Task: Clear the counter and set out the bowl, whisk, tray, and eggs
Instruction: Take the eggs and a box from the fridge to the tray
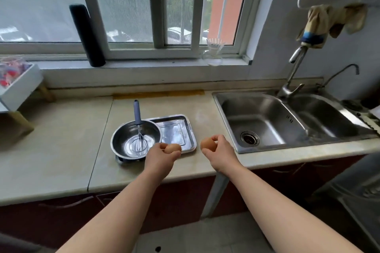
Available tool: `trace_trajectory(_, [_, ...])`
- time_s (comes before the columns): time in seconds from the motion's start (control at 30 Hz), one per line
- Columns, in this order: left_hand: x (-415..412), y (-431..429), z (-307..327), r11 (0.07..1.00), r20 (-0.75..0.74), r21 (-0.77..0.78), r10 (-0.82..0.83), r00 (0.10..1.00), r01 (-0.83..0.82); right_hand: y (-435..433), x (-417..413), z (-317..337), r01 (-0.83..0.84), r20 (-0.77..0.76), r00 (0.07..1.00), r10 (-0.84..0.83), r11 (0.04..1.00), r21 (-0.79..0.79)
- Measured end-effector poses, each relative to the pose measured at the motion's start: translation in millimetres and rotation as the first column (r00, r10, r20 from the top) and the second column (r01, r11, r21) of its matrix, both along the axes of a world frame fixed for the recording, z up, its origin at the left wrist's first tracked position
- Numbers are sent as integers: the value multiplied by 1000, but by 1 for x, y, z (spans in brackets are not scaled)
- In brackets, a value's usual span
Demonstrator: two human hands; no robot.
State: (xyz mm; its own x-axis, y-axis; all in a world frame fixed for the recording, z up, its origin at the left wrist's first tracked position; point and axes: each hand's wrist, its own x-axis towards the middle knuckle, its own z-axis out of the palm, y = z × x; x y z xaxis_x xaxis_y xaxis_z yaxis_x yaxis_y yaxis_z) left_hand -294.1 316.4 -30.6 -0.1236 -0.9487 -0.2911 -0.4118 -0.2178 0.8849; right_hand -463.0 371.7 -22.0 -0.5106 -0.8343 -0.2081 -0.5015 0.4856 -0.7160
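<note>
A steel bowl [123,139] stands on the beige counter [61,139], partly over the left edge of a flat steel tray [185,127]. Inside the bowl leans a whisk [138,121] with a blue handle pointing away from me. My left hand [161,157] grips a brown egg [172,148] just above the tray's near edge. My right hand [219,151] holds a second brown egg [206,144] above the counter, just right of the tray's near corner.
A double steel sink [267,121] with a faucet [292,80] lies to the right. On the sill stand a black cylinder [87,35] and a clear glass cup [213,51]. A white rack [18,86] sits at the far left. Cloths [333,20] hang above the faucet.
</note>
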Motion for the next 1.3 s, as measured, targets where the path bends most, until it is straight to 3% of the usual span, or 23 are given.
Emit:
trace_trajectory(0.4, [-57, -60, -62, 990, 130, 43, 125, 984, -132, -101, -29, -60, -248, -101, 959, 266, 955, 165])
trace_trajectory(0.8, [-73, -85, -100, 994, 327, -37, 106, 939, -100, -140, -25, -95, -409, -270, 847, 458, 885, 221])
trace_trajectory(1.3, [-73, -88, -99, 997, 351, 5, 66, 934, -73, -140, -25, -94, -477, -214, 819, 533, 839, 262])
